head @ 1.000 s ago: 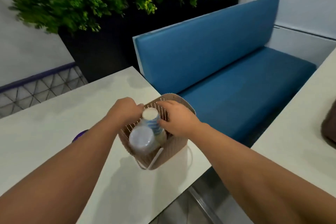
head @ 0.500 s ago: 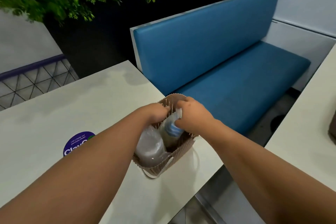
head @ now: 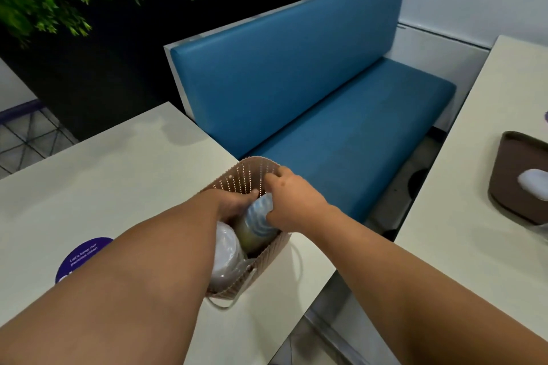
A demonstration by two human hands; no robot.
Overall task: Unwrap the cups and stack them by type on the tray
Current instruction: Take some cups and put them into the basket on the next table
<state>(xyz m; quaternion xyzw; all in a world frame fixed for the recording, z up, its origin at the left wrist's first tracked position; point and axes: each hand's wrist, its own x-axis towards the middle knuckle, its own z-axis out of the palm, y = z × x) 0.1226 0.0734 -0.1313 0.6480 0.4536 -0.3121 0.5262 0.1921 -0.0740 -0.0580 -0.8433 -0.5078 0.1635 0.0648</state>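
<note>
The single head camera looked forward and steeply down, close over a basket on a table. A bench lay beyond.

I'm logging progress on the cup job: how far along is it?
Early. Some white thing already lies on the tray. Both hands grip the striped cup sleeve in the basket; a second wrapped stack is still inside. Unwrapping and stacking remain.

Bare forearms and hands, no sleeves visible.
</note>
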